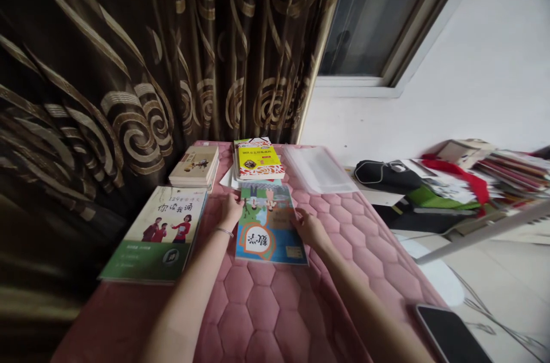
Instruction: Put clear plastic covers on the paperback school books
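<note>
At the middle of the pink cloth (258, 300), the blue book (275, 220) lay flat or nearly so, its cover title upside down to the wearer. The left hand (232, 211) and right hand (310, 228) held it between them, fingers narrow on its left and right edges; whether any fingertips curled underneath could not be told.

As far as could be judged, the work was partway along. Three groups of books already lay squared up: the small books (195, 165) at far left, the green book (158, 231) nearer on the left, and the yellow book (260, 158) topping the far pile. The blue book had no settled place yet, and some loose papers (230, 178) poked out beside the far pile. How many moves were left could not be told.

At its far end the blue book came right up to the far pile, so there was little room that way. The left forearm crossed the narrow strip beside the green book. Nearer the wearer and to the right lay open quilted cloth, bounded by the clear folder (318, 168) at far right, the sloping right edge, and the phone (451, 334) at near right.
</note>
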A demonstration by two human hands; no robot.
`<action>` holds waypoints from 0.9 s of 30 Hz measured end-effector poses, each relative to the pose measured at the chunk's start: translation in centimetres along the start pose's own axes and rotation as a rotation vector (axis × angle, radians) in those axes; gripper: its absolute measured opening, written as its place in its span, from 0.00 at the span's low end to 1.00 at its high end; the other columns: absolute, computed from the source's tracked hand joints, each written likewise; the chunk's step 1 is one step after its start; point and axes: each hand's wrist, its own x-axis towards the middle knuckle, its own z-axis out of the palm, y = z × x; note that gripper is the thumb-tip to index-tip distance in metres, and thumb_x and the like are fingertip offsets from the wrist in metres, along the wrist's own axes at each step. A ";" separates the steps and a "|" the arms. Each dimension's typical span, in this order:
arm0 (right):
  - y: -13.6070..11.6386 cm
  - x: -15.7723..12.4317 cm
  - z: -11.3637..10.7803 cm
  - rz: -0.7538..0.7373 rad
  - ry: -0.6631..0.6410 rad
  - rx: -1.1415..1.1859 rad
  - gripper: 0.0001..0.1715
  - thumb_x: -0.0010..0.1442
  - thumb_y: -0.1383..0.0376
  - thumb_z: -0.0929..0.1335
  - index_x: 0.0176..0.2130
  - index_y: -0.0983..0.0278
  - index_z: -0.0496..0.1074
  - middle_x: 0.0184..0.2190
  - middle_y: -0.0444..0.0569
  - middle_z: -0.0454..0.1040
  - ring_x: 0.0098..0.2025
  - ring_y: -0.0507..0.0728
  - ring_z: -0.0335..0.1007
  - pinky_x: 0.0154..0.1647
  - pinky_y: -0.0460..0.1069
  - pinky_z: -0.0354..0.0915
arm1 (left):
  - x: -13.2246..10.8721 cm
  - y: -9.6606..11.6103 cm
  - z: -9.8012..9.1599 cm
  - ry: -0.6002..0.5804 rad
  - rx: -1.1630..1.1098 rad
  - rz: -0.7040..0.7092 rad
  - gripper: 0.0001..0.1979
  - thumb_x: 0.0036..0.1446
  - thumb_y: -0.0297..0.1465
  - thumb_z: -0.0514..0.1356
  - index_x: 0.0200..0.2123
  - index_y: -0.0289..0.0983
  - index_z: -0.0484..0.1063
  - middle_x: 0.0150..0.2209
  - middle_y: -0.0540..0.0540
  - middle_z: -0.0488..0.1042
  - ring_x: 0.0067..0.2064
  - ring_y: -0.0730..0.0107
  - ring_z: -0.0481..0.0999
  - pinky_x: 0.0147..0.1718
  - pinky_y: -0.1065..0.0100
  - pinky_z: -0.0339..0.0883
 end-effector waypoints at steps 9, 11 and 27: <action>1.4 -3.0 0.5 -0.318 0.177 -0.203 0.20 0.66 0.59 0.59 0.53 0.56 0.71 0.43 0.53 0.69 0.42 0.57 0.71 0.43 0.51 0.66 | -2.5 -1.6 -0.3 -0.004 -0.007 0.200 0.10 0.53 0.20 0.60 0.38 0.36 0.65 0.40 0.43 0.74 0.42 0.67 0.75 0.43 0.64 0.67; 2.0 -4.0 0.7 -0.430 0.187 -0.201 0.19 0.64 0.59 0.61 0.52 0.55 0.72 0.48 0.54 0.68 0.47 0.60 0.68 0.49 0.55 0.65 | -3.1 -2.1 -0.8 -0.021 -0.016 0.242 0.12 0.51 0.19 0.60 0.39 0.36 0.66 0.40 0.44 0.74 0.41 0.68 0.75 0.41 0.65 0.68; 3.6 -6.3 0.8 -0.545 0.185 -0.071 0.19 0.65 0.58 0.61 0.52 0.54 0.73 0.58 0.50 0.66 0.50 0.61 0.64 0.52 0.61 0.65 | -10.6 -0.6 -5.1 -0.254 0.252 0.698 0.12 0.57 0.20 0.54 0.34 0.39 0.75 0.45 0.45 0.71 0.48 0.65 0.71 0.50 0.62 0.67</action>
